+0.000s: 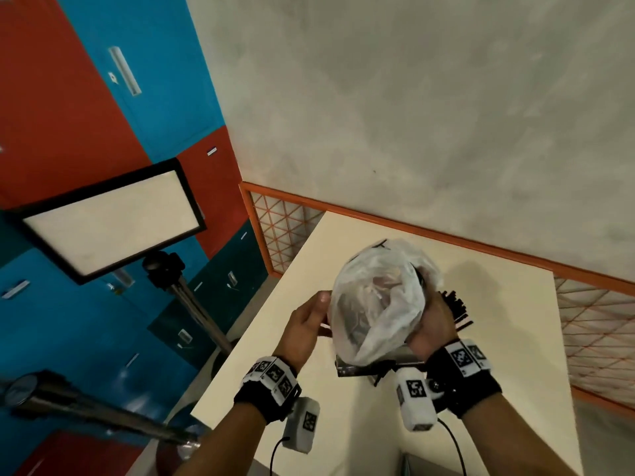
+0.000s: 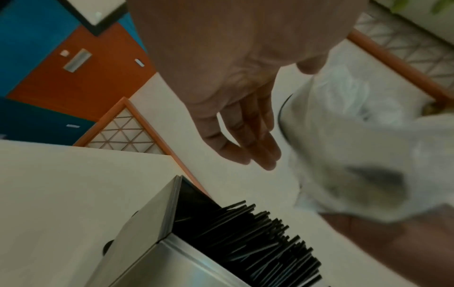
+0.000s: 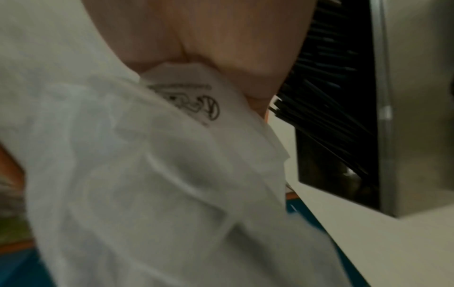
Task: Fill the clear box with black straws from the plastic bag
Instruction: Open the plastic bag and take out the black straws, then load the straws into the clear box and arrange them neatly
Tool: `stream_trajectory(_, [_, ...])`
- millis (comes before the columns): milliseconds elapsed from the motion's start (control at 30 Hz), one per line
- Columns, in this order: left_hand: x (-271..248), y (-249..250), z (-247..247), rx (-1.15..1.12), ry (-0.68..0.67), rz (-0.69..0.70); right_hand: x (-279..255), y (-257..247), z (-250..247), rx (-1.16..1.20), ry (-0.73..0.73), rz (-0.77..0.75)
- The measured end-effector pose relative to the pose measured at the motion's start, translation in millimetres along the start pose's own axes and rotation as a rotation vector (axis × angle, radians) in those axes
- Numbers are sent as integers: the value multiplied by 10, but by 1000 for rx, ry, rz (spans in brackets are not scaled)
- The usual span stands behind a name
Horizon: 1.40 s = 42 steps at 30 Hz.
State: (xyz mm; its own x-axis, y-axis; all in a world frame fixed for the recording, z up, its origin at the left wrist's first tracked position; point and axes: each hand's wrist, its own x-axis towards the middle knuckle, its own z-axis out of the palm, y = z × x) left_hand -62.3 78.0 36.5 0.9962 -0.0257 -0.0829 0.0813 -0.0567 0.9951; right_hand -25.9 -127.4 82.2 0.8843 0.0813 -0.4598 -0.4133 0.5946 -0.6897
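Head view has my right hand (image 1: 433, 327) clutching the bag (image 1: 376, 298), fingers curled into the film, lifted above the box (image 1: 347, 369). My left hand (image 1: 307, 329) sits just beside the bag on its other side, fingers relaxed and straight, gripping nothing that I can see; the left wrist view confirms the loose fingers (image 2: 248, 136) hanging free of the plastic.

Judging from this, the bag looks close to empty, so the step in hand is shaking out or checking for the last straws. I'd bring the left hand in to pinch the bottom, turn the mouth down over the box opening, and keep it low so loose straws drop in rather than onto the table (image 1: 488, 286). I'd avoid brushing the ones already standing.

The bag is thin, cloudy white film, crumpled and ballooned, with a dark printed mark visible in the right wrist view. It should collapse easily and cling. One or two dark strands show near its top, too blurred to call.

The straws (image 2: 265, 238) are thin, black and packed densely, leaning at a slant, their tips poking past the rim. The box stands on the table under my hands.
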Motion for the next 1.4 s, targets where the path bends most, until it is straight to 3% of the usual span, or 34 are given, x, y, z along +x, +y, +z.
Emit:
stream_trajectory(100, [-199, -63, -198, 67, 44, -14, -19, 333, 193, 65, -223, 181])
stream_trajectory(333, [-600, -911, -1072, 273, 412, -266, 403, 1568, 209, -492, -63, 202])
stream_trajectory(433, [-862, -1364, -1484, 377, 481, -449, 430, 1998, 159, -744, -32, 200])
stream_trajectory(500, [-1011, -1616, -1645, 449, 487, -556, 420, 2171, 107, -952, -72, 203])
stream_trajectory(600, [-1104, -1877, -1730, 579, 415, -686, 473, 2326, 21, -1140, -90, 331])
stream_trajectory(833, [-1198, -2122, -1549, 653, 306, -843, 631, 2522, -388, -1196, -56, 515])
stream_trajectory(1000, [-1217, -2124, -1475, 632, 224, -824, 615, 2363, -545, -1274, -90, 567])
stream_trajectory(1100, [-1194, -2007, -1441, 805, 171, -797, 542, 2169, -640, -1282, -161, 553])
stream_trajectory(1200, [-1166, -1893, -1432, 849, 254, -752, 403, 1921, -774, -1277, -262, 486])
stream_trajectory(1300, [-1047, -1687, -1354, 864, 347, -554, 276, 1616, -971, -1247, -275, 412])
stream_trajectory(1400, [-805, -1406, -1080, 825, 321, -256, 247, 1312, -1193, -1179, -189, 341])
